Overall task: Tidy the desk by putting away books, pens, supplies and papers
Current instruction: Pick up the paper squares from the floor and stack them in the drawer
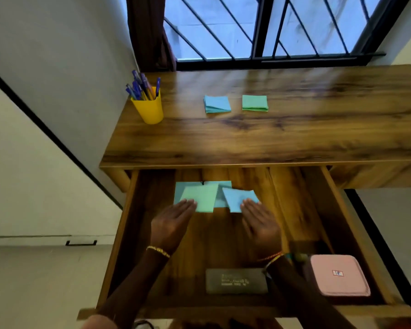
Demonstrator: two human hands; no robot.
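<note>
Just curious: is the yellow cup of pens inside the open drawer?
No, the yellow cup stands on the desk top, not in the drawer.

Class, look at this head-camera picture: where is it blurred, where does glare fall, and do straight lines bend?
Head view: the desk top carries pale window glare along its far half; the right side of the open drawer is smeared by motion blur; the text on the grey case is unreadable; wall and desk edges splay outward, wide-angle distortion.

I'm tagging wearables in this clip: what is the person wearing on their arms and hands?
Both forearms are bare, no sleeves or gloves. The left hand has a thin gold chain bracelet at the wrist. The right hand has orange and gold bangles. No rings show.
</note>
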